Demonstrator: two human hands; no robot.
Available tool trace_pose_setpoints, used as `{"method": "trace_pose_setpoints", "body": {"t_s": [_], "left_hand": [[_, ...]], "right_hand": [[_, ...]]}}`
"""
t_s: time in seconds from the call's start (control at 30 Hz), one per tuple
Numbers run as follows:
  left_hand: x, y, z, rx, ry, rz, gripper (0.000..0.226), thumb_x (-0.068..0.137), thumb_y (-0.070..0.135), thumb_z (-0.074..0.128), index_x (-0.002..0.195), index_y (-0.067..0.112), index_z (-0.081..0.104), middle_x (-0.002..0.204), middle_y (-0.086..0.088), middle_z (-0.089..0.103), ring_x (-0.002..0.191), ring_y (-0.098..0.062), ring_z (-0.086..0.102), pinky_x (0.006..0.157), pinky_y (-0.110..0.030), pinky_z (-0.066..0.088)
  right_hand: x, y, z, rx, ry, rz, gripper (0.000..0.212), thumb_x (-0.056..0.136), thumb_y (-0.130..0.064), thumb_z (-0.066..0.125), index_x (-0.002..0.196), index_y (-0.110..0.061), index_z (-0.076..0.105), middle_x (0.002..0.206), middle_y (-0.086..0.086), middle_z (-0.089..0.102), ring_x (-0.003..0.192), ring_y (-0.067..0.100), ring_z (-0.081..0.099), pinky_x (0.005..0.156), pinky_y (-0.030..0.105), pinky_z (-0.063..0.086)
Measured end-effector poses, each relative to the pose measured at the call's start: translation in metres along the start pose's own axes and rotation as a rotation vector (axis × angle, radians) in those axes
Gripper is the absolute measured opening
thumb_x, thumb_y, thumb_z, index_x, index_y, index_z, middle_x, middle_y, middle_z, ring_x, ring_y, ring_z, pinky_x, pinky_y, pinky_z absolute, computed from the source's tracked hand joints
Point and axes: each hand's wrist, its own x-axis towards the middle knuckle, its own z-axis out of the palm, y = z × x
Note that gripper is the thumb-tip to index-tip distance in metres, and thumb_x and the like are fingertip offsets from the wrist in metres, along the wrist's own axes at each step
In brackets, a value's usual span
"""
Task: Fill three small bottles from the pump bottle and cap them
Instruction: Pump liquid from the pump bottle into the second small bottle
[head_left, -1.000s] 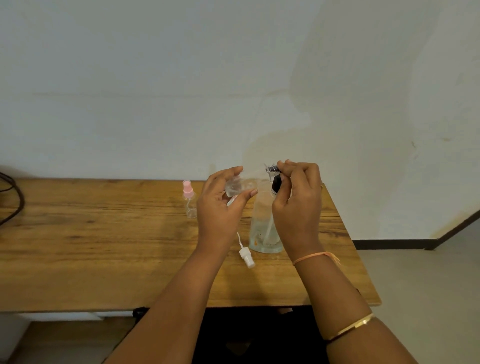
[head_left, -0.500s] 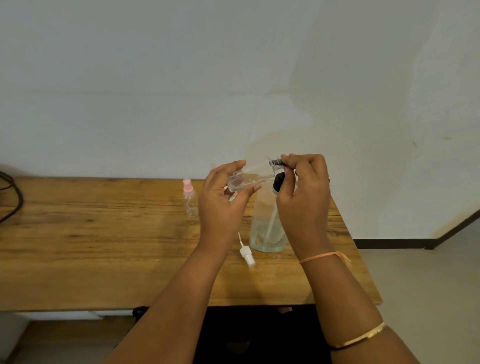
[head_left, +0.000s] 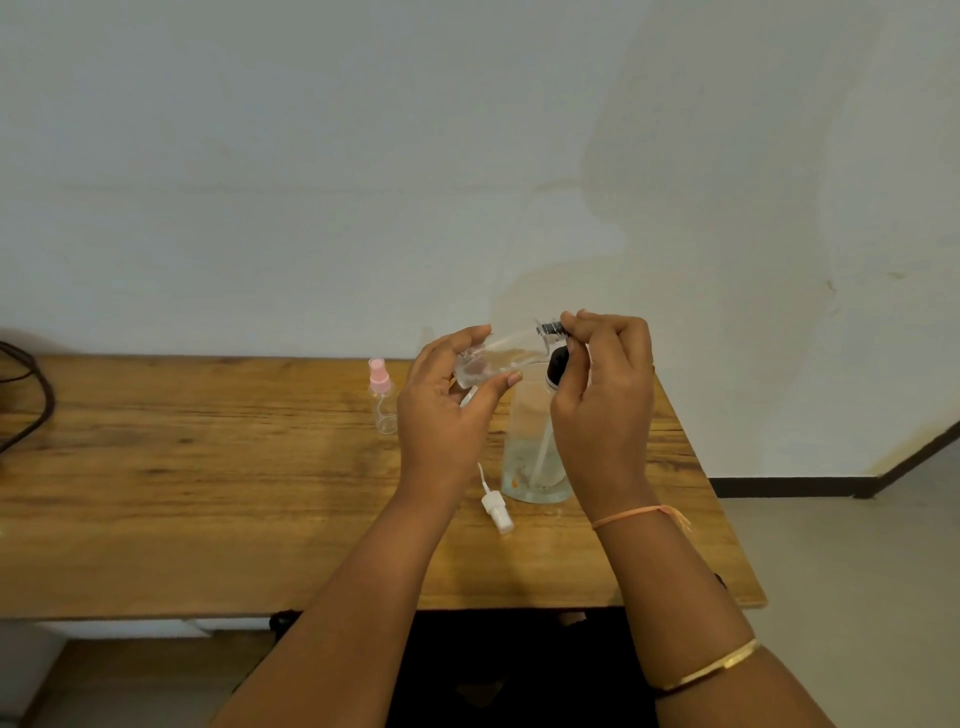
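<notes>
The left hand holds a tilted small clear bottle; the right hand fingers pinch its black neck above the pump bottle.

Probably a plain room: wooden table against a bare, stained wall.

The pump bottle stands on the worktop towards its right end. Just left of its base lies a spray cap. Further left and back stands a capped bottle. Above the pump bottle, between the left hand and right hand, a small bottle lies tilted, neck to the right
</notes>
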Motion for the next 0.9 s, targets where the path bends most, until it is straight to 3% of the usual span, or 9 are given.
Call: {"method": "trace_pose_setpoints", "body": {"t_s": [0.07,0.23,0.4,0.53,0.67,0.9], "left_hand": [[0.0,0.0,0.0,-0.005,0.001,-0.005,0.042,0.07,0.024,0.077,0.103,0.041,0.058,0.113,0.003,0.062,0.105,-0.014,0.062,0.083,-0.033,0.056],[0.001,0.0,0.001,0.006,-0.001,0.014,0.04,0.067,0.038,0.072,0.103,0.045,0.056,0.113,0.006,0.062,0.106,-0.017,0.062,0.083,-0.038,0.056],[0.0,-0.001,-0.001,0.037,-0.013,0.013,0.04,0.066,0.041,0.07,0.103,0.045,0.055,0.113,0.007,0.061,0.108,-0.013,0.06,0.083,-0.038,0.056],[0.0,-0.003,-0.003,0.059,-0.02,0.005,0.04,0.066,0.042,0.069,0.104,0.044,0.055,0.113,0.008,0.06,0.109,-0.012,0.059,0.083,-0.037,0.056],[0.0,-0.003,-0.002,0.042,-0.014,0.003,0.04,0.067,0.039,0.07,0.103,0.045,0.056,0.112,0.006,0.061,0.108,-0.012,0.06,0.083,-0.037,0.056],[0.001,0.001,-0.002,0.008,-0.006,0.008,0.04,0.067,0.038,0.072,0.104,0.042,0.057,0.113,0.004,0.062,0.105,-0.013,0.062,0.082,-0.033,0.057]], "right_hand": [[0.003,-0.002,-0.002,0.005,-0.012,0.015,0.022,0.085,0.005,0.051,0.102,0.001,0.065,0.1,0.012,0.055,0.096,0.025,0.059,0.083,0.031,0.05],[0.006,-0.002,-0.005,-0.023,-0.028,0.021,0.021,0.085,0.005,0.053,0.102,0.001,0.066,0.099,0.012,0.056,0.093,0.023,0.059,0.08,0.023,0.046],[-0.002,0.001,0.001,-0.009,0.003,-0.008,0.022,0.087,0.005,0.049,0.102,0.003,0.064,0.099,0.014,0.055,0.099,0.026,0.059,0.082,0.038,0.053],[-0.005,0.007,0.006,-0.026,0.007,-0.029,0.022,0.088,0.005,0.048,0.103,0.003,0.064,0.099,0.015,0.055,0.099,0.027,0.059,0.081,0.04,0.054],[-0.006,0.003,0.005,-0.014,0.008,-0.01,0.024,0.09,-0.002,0.045,0.104,0.002,0.064,0.1,0.014,0.055,0.099,0.027,0.058,0.082,0.037,0.053],[0.003,-0.005,-0.006,-0.088,-0.016,-0.034,0.02,0.085,0.006,0.053,0.101,0.004,0.066,0.097,0.016,0.058,0.091,0.029,0.059,0.078,0.028,0.049]]}}
